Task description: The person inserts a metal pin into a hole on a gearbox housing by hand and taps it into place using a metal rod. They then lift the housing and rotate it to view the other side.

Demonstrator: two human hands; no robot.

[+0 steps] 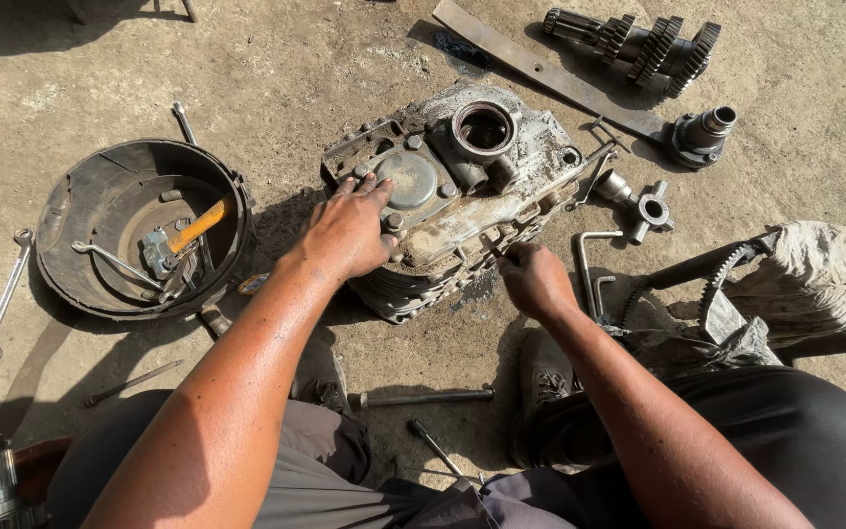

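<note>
My left hand (347, 233) lies flat, fingers spread, on the greasy gearbox casing (462, 196) at frame centre. Right hand (533, 279) fisted around a thin tool (493, 249) at the casing's lower edge.

Hard, bright sunlight. Crisp dark shadows fall toward lower left of objects; deep shade at upper left corner and bottom of frame. Sheen on forearms, glare on pale ground upper right. Focus sharp; slight wide-angle bending at edges.

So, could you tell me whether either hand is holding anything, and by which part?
The left hand holds nothing; it lies flat on the greasy gear housing. The right hand is closed at the housing's near edge, seemingly around a thin tool; the grip point cannot be told.
</note>
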